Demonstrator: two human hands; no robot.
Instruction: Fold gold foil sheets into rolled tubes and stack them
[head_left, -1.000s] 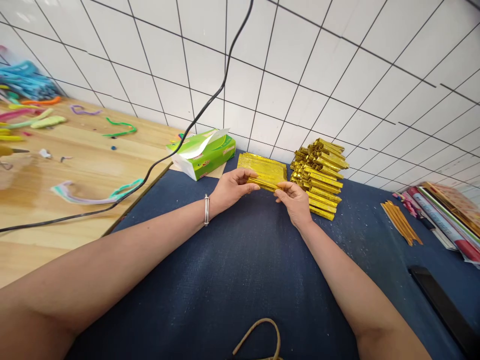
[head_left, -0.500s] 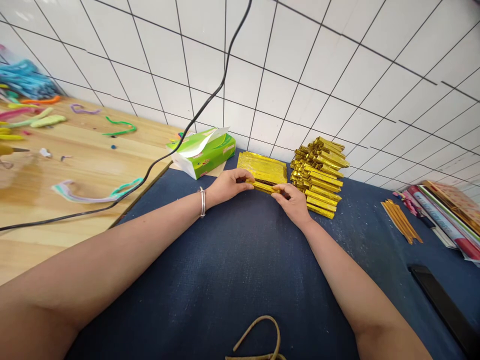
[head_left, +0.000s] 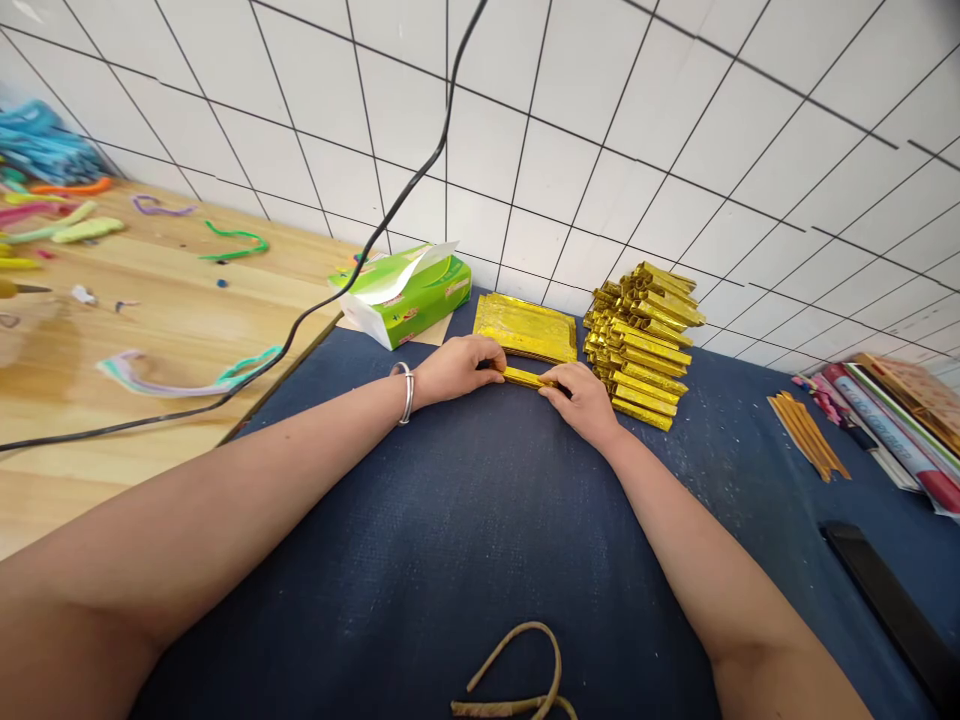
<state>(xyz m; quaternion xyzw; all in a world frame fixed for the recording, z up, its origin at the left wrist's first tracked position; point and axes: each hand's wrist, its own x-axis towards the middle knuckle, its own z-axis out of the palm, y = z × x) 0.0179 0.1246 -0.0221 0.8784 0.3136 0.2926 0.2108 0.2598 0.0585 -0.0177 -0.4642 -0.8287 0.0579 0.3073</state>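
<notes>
A narrow folded strip of gold foil paper (head_left: 522, 377) lies between my hands on the dark blue cloth. My left hand (head_left: 463, 368), with a silver bangle at its wrist, pinches the strip's left end. At the other end, my right hand (head_left: 579, 395) is closed on it with thumb and fingers. Just behind the strip is a flat stack of gold foil sheets (head_left: 529, 325). To the right of that stack, a pile of folded gold paper pieces (head_left: 645, 350) rises against the tiled wall. Both palms are hidden from view.
A green tissue pack (head_left: 420, 295) sits behind my left hand. A black cable (head_left: 390, 210) crosses the left side in front of the wall. Brown strips (head_left: 810, 435), books (head_left: 892, 430) and a black phone-like object (head_left: 885, 600) lie right. A bent brown cord (head_left: 555, 660) lies in front.
The gold strip looks narrower and more tightly folded between my fingers. Both hands stay in nearly the same place, and the view has shifted slightly.
</notes>
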